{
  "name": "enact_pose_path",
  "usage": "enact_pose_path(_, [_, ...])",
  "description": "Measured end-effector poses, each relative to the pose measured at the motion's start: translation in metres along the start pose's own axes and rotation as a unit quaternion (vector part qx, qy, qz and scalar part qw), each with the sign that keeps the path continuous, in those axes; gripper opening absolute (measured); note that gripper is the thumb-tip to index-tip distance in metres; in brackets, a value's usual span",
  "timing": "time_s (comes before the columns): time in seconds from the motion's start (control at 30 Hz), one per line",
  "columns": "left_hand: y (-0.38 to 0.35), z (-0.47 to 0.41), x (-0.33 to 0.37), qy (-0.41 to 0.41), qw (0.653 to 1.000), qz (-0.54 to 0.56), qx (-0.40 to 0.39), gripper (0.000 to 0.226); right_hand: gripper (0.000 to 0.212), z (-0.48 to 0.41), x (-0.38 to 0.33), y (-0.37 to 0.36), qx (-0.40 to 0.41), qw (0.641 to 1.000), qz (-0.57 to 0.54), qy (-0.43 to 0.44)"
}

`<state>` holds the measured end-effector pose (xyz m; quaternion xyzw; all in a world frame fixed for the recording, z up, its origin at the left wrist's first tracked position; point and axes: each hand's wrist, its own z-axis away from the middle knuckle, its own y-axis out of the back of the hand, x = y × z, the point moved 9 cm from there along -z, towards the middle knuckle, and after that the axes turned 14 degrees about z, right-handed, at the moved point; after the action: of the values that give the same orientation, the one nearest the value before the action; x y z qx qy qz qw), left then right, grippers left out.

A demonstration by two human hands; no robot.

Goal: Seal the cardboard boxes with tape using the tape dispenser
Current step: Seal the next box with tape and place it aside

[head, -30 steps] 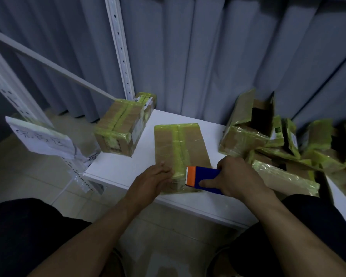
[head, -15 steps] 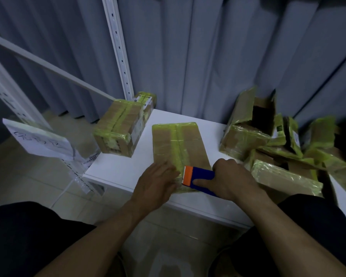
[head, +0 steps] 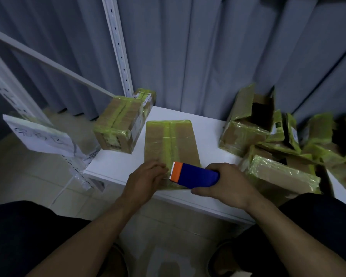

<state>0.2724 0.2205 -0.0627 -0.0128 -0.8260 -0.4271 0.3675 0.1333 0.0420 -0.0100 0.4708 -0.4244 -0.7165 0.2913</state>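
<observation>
A flat cardboard box [head: 171,141] with green-yellow tape along its middle seam lies on the white table [head: 116,166], one short end at the near edge. My right hand [head: 224,183] grips a blue tape dispenser [head: 194,174] with an orange toothed end, held over the box's near end. My left hand [head: 146,177] rests on the box's near left corner, fingers loosely bent, fingertips close to the dispenser's orange end.
A taped box [head: 120,126] sits at the table's back left corner, a smaller one [head: 146,98] behind it. Several open and crumpled boxes [head: 272,140] are piled at the right. A white shelf upright [head: 118,45] and grey curtain stand behind. A paper note [head: 38,136] hangs at left.
The dispenser has lifted and turned a little so more of its blue body shows. My left hand has shifted slightly rightward along the box's near end toward the orange end.
</observation>
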Motion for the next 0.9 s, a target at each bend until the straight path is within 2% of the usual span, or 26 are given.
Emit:
enact_pose_path(0.1, [0.007, 0.005, -0.001, 0.002, 1.000, 0.013, 0.008, 0.022, 0.050, 0.004, 0.000, -0.001, 0.052, 0.998, -0.035, -0.008])
enact_pose_path(0.2, [0.011, 0.008, -0.002, 0.000, 1.000, 0.009, 0.017, 0.020, 0.048, 0.008, -0.006, -0.006, 0.064, 0.998, 0.003, 0.018])
enact_pose_path(0.37, [0.018, 0.011, -0.010, -0.004, 1.000, 0.022, 0.016, 0.020, 0.045, 0.013, -0.016, -0.005, 0.068, 0.993, 0.044, 0.081])
enact_pose_path(0.53, [0.012, 0.010, -0.019, -0.005, 0.999, 0.040, -0.010, 0.020, 0.071, 0.024, -0.027, 0.000, 0.072, 0.989, 0.047, 0.118])
enact_pose_path(0.63, [0.011, 0.010, -0.021, -0.012, 0.999, 0.051, -0.013, 0.022, 0.065, 0.029, -0.033, 0.004, 0.061, 0.981, 0.084, 0.161])
enact_pose_path(0.73, [0.012, 0.010, -0.018, -0.025, 0.998, 0.063, -0.012, 0.024, 0.071, 0.034, -0.040, 0.007, 0.059, 0.967, 0.159, 0.191])
enact_pose_path(0.9, [0.014, 0.008, -0.027, -0.017, 0.995, 0.100, -0.027, 0.025, 0.071, 0.032, -0.042, 0.003, 0.028, 0.957, 0.212, 0.197])
